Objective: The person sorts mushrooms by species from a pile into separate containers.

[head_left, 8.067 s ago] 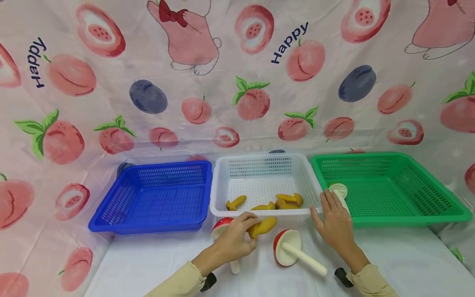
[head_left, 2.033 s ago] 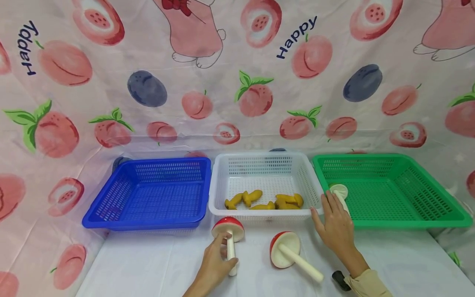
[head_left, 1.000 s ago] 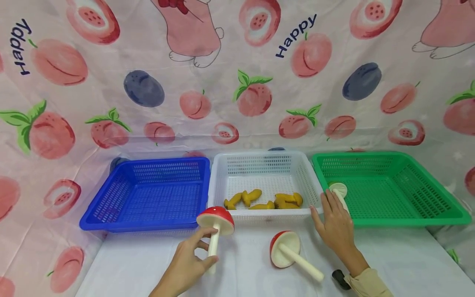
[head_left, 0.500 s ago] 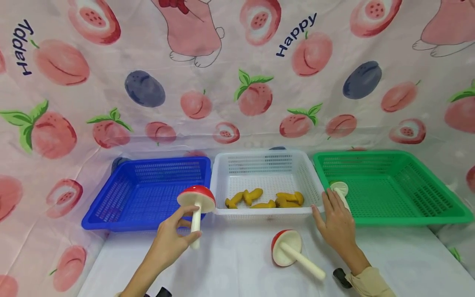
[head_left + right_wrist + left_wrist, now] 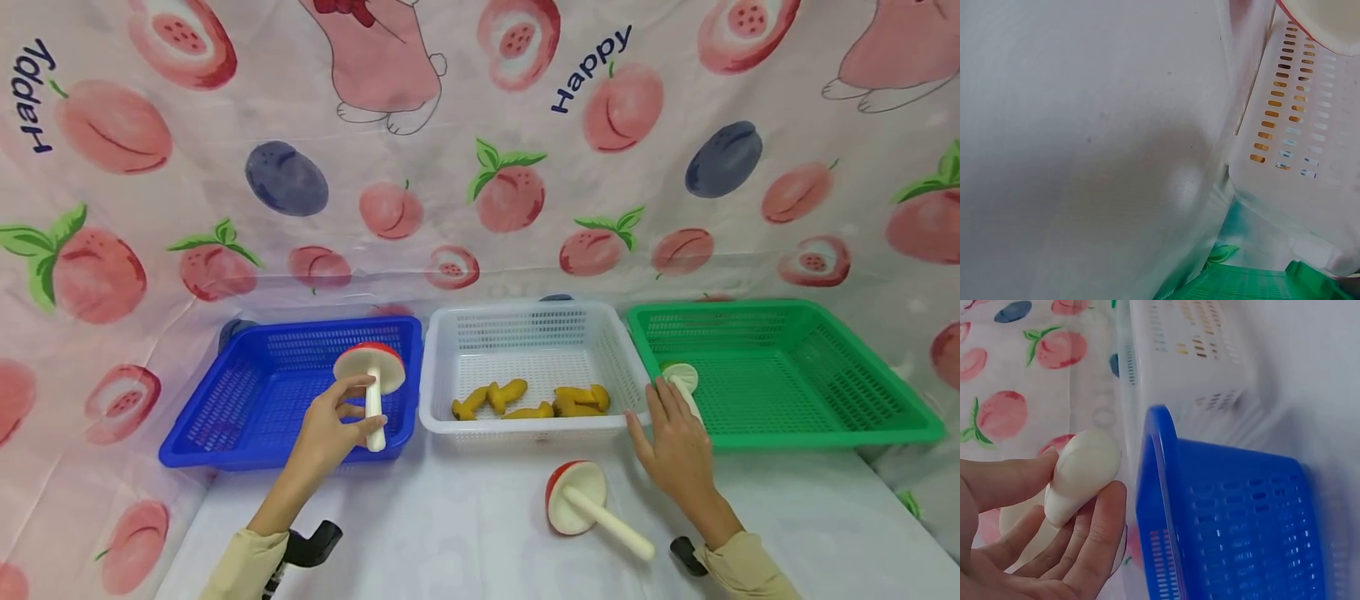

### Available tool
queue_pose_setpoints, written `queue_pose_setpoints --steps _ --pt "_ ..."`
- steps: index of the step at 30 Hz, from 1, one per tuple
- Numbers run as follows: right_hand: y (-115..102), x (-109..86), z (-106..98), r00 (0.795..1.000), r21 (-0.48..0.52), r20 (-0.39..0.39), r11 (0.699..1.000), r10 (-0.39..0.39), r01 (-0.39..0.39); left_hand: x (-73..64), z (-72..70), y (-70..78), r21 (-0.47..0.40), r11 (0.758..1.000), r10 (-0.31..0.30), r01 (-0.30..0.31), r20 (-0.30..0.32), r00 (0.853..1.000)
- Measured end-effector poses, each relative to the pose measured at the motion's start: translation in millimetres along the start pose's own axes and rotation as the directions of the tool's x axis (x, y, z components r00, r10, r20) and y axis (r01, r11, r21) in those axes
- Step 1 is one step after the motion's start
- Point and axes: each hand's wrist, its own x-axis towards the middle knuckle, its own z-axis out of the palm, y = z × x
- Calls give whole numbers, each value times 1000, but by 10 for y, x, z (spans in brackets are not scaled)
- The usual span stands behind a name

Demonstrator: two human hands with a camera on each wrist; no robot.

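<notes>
My left hand (image 5: 326,429) pinches the stem of a red-capped toy mushroom (image 5: 374,408), cap up, which overlaps the front right part of the blue basket (image 5: 225,457) in the head view. The left wrist view shows the rounded white stem end (image 5: 1088,465) between thumb and fingers, beside the blue rim. My right hand (image 5: 681,458) rests with straightened fingers at the adjoining rims of the white basket (image 5: 525,426) and the green basket (image 5: 817,439). A second red-capped mushroom (image 5: 573,500) lies on its side on the table, its pale underside showing.
Several yellow toy mushrooms (image 5: 510,393) lie along the white basket's front. In the green basket a pale-stemmed mushroom (image 5: 681,377) lies partly behind my right fingers. The baskets stand side by side against a fruit-print cloth (image 5: 450,167). White cloth (image 5: 465,533) covers the table.
Earlier my left hand held a yellow mushroom, which now lies in the white basket. Then it gripped the red-capped mushroom, lifted it and carried it left to the blue basket. My right hand stayed put.
</notes>
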Motion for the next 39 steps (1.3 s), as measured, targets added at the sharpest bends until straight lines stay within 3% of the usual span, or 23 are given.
queue_pose_setpoints --steps 15,21,30,39 --pt "28 -8 25 1000 0 -5 1000 -11 11 457 -12 -230 68 996 -62 59 41 997" --pt "18 -8 18 1000 -4 1 1000 -10 10 539 31 -302 106 992 -74 69 44 996" --pt "-21 27 22 1000 4 0 1000 -12 12 626 64 -368 232 971 -53 50 8 999" --pt "15 16 -8 1000 -8 0 1000 -11 11 712 176 -465 239 966 -107 97 31 994"
